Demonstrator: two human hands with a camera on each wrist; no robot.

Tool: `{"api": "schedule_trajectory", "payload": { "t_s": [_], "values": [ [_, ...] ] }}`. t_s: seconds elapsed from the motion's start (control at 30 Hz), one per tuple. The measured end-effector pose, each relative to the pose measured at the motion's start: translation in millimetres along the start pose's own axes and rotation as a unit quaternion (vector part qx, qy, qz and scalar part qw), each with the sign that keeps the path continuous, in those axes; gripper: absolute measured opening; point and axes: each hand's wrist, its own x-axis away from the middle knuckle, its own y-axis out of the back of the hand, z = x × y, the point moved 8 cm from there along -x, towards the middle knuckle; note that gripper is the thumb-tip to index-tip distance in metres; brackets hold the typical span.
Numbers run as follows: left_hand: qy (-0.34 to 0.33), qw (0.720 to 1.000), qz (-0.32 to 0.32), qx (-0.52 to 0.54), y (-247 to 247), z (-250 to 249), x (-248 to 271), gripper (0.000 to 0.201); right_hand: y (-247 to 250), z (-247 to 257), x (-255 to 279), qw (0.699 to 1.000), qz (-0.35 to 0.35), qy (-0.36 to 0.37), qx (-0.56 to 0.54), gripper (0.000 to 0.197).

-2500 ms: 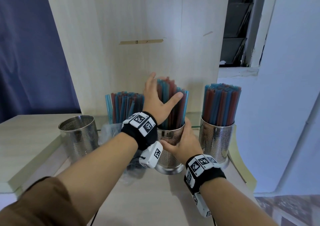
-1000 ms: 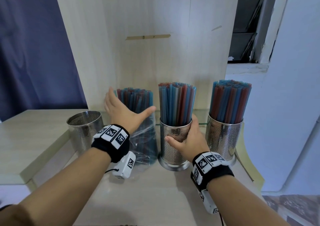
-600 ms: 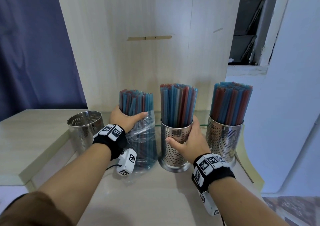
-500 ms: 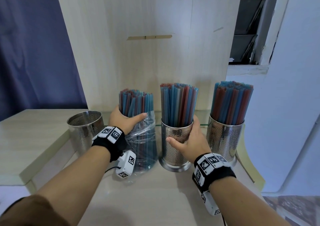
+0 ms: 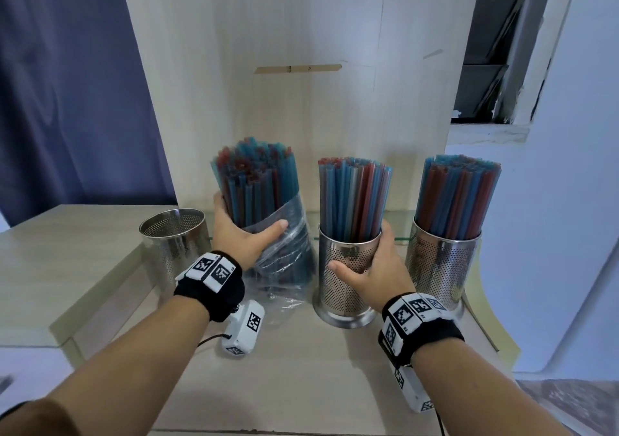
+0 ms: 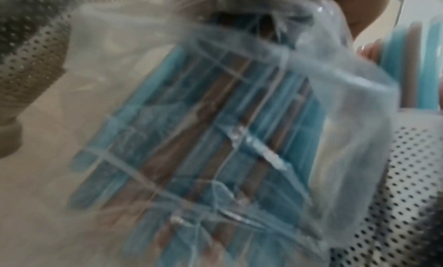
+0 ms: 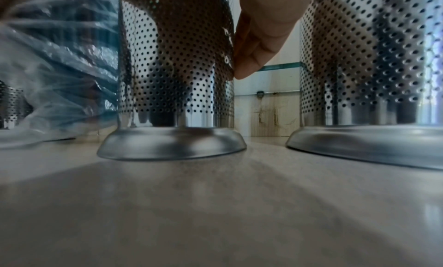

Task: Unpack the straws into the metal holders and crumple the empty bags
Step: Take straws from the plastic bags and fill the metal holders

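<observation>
now left hand (image 5: 243, 243) grips bagged straws (image 5: 258, 184), right hand (image 5: 371, 268) grips holder (image 5: 346, 278); better lift them upright so none slips.

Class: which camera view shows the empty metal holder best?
The head view: the empty metal holder stands whole at far left, its open mouth visible. The left wrist view catches only a blurred piece of its perforated wall; the right wrist view shows a sliver behind the bag.
</observation>
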Motion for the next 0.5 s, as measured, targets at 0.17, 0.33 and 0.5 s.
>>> {"api": "schedule_trajectory", "payload": {
  "t_s": [0.17,0.33,0.5],
  "values": [
    [0.065,0.987,0.140,-0.048,-15,19,7,0.088,-2,-1,1,1.000,0.002,-0.004,0.003,0.102],
    [0.102,0.984,0.142,-0.024,-10,25,8,0.071,-1,0,1,1.000,0.000,-0.001,0.006,0.102],
    [0.079,0.994,0.075,-0.017,-1,22,9,0.066,-1,1,2,1.000,0.001,-0.002,0.007,0.101]
  ]
}}
